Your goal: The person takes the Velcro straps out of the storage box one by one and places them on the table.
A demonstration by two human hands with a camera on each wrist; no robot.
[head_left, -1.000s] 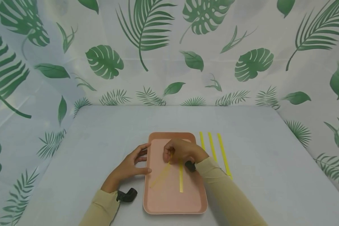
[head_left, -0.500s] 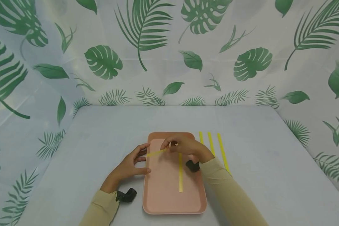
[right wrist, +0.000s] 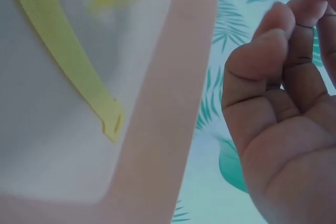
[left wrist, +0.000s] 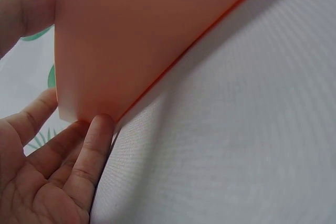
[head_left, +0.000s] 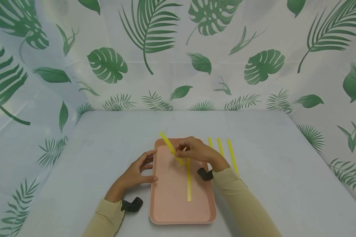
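Note:
My right hand (head_left: 194,150) pinches a yellow hook-and-loop cable tie (head_left: 167,141) above the far part of a pink tray (head_left: 182,215). Its free end points away and to the left, past the tray's far rim. Another yellow cable tie (head_left: 189,186) lies lengthwise in the tray; the right wrist view shows its slotted end (right wrist: 112,121). My left hand (head_left: 136,172) touches the tray's left edge, thumb and fingers spread apart. In the left wrist view the fingertips (left wrist: 100,129) rest against the tray's outer wall (left wrist: 142,30).
To the right of the tray several yellow strips (head_left: 232,156) lie side by side on the white table (head_left: 273,177), partly hidden by the right arm. A leaf-patterned cloth (head_left: 166,82) stands around the table at the back and sides.
The held cable tie has swung from pointing toward the near left, through level, to pointing away at the far left. My right hand has lifted slightly and shifted right. The left hand stays put.

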